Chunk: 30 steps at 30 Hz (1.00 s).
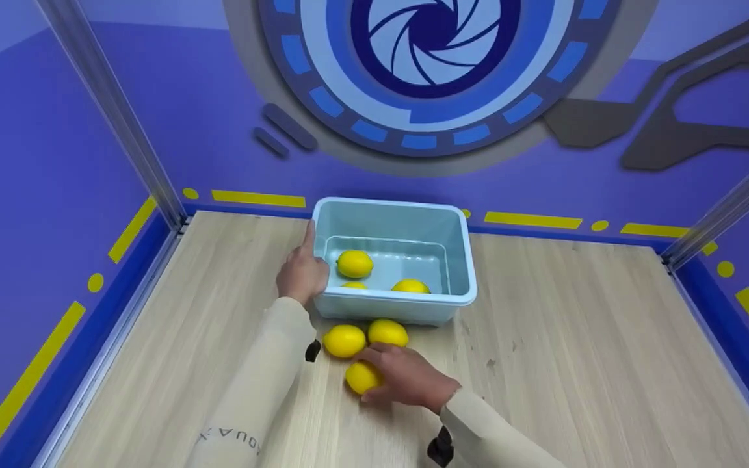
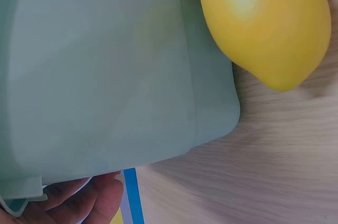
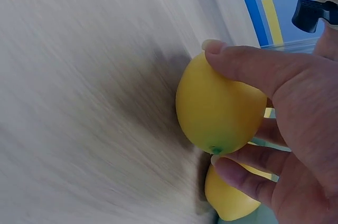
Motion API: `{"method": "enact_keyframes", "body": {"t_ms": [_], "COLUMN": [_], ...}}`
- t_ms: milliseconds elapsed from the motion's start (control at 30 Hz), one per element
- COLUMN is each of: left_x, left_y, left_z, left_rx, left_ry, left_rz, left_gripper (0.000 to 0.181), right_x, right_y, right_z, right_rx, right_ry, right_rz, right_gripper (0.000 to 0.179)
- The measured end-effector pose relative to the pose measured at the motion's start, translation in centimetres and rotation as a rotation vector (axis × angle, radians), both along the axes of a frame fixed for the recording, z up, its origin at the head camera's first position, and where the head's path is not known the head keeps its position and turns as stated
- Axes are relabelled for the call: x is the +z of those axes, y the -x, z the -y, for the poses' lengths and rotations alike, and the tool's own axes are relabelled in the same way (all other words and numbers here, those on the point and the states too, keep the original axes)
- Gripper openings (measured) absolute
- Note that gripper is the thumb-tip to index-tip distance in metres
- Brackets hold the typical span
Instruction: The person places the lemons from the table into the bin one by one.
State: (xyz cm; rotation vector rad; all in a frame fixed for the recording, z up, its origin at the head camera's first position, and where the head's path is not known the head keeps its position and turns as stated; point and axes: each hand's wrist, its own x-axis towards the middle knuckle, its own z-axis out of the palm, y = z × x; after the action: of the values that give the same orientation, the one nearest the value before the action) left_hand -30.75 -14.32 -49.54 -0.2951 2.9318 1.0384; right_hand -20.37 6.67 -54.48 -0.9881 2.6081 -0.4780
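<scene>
A pale blue plastic bin (image 1: 387, 308) stands against the back wall. My left hand (image 1: 302, 273) grips its left rim, index finger pointing along the edge; in the left wrist view its curled fingers (image 2: 97, 200) lie under the rim. Just in front of the bin, my right hand (image 1: 410, 377) holds a lemon (image 1: 361, 378) between thumb and fingers. The right wrist view shows this lemon (image 3: 216, 105) low over the tabletop, its green-tinged end at a fingertip. Two more lemons, a left one (image 1: 344, 341) and a right one (image 1: 387, 333), lie between it and the bin.
Inside the bin are a lemon (image 1: 355, 264) at the left and two others partly hidden behind the front rim. The wooden tabletop (image 1: 563, 351) is bounded by blue printed panels (image 1: 173, 110) and metal posts (image 1: 114, 104) at the corners.
</scene>
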Motion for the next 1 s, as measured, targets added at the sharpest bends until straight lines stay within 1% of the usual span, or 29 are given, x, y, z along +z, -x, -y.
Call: {"method": "enact_keyframes", "body": {"t_ms": [167,300,467,700,900,1000], "left_x": [0.1,0.1,0.1,0.1,0.0,-0.2], "left_y": [0.0,0.0,0.0,0.0,0.1,0.2], "left_z": [-0.1,-0.1,-0.1,-0.2,-0.1,-0.1], "left_rx": [0.000,0.005,0.000,-0.001,0.004,0.010], "left_ry": [-0.010,-0.019,-0.011,-0.009,0.012,0.016], "left_rz": [0.006,0.007,0.011,0.008,0.012,0.010], "left_gripper": [0.073,0.074,0.075,0.073,0.073,0.074], "right_x": [0.5,1.0,1.7,2.4,2.8,3.1], "right_y": [0.1,0.0,-0.1,-0.2,0.0,0.0], "right_z": [0.0,-0.1,-0.3,-0.6,-0.8,-0.8], "right_rx": [-0.022,-0.024,-0.021,-0.008,0.003,-0.010], "right_ry": [-0.006,-0.014,-0.002,0.036,0.110,0.142], "right_rz": [-0.016,-0.030,-0.024,-0.017,-0.071,-0.082], "right_gripper": [0.057,0.057,0.058,0.058,0.056,0.055]}}
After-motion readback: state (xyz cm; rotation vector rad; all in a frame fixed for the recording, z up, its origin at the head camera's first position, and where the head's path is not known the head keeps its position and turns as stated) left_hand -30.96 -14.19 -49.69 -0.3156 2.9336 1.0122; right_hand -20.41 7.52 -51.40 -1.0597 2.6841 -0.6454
